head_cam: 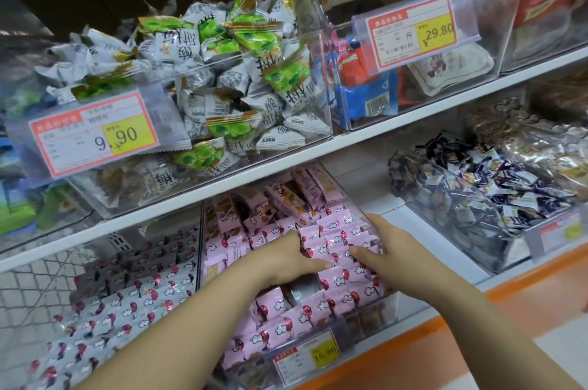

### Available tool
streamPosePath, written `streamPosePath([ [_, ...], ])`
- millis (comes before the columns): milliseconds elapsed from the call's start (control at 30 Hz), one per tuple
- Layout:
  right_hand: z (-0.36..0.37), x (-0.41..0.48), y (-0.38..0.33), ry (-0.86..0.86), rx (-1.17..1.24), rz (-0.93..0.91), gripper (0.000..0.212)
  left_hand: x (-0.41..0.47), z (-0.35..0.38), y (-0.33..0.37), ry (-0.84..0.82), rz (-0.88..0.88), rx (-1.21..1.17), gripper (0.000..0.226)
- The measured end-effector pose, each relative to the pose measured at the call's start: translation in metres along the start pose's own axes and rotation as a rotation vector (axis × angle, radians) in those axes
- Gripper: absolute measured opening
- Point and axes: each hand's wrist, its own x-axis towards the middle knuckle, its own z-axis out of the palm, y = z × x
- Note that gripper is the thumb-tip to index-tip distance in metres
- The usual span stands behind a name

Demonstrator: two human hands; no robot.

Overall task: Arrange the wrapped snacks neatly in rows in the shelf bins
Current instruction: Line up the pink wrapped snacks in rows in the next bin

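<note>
Pink snacks point(337, 240) fill the bin point(386, 307); left hand point(286, 257) curls over one row; right hand point(386, 246) flanks it, grip unclear.

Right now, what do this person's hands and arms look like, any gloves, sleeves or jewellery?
Both the left hand and right hand are bare: no gloves, rings or watch show. The left forearm and right forearm are uncovered too, with no sleeve reaching into view.

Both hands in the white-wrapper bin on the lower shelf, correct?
No. The head view shows the left hand and right hand in the bin of pink-wrapped snacks on the lower shelf; the white-wrapped snacks lie alongside, untouched.
</note>
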Motion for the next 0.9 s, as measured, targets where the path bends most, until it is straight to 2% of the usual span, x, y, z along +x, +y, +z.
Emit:
streamPosePath([
  [167,0.001,0.0,-0.002,0.009,0.012,0.0,0.05,-0.001,0.0,0.002,0.005,0.028,0.014,0.083],
  [300,-0.002,-0.005,-0.004,-0.008,0.05,-0.029,0.054,-0.005,-0.016,0.0,-0.011,0.079,0.147,0.075],
  [367,-0.004,-0.006,-0.004,0.01,0.047,-0.029,0.06,-0.008,-0.023,-0.003,0.04,0.119,0.189,0.067],
  [467,-0.004,-0.003,-0.003,0.126,-0.02,-0.065,0.065,-0.018,-0.033,-0.009,0.146,0.204,0.197,0.056],
  [633,-0.002,-0.002,-0.021,0.311,-0.101,-0.271,0.043,-0.047,-0.046,-0.026,0.357,0.364,0.193,0.037],
  [733,0.01,-0.004,-0.037,0.253,-0.142,-0.343,0.035,-0.062,-0.044,-0.039,0.43,0.385,0.163,0.033],
  [900,0.034,-0.007,-0.062,0.097,-0.115,-0.352,0.032,-0.084,-0.033,-0.065,0.508,0.399,0.076,0.026],
])
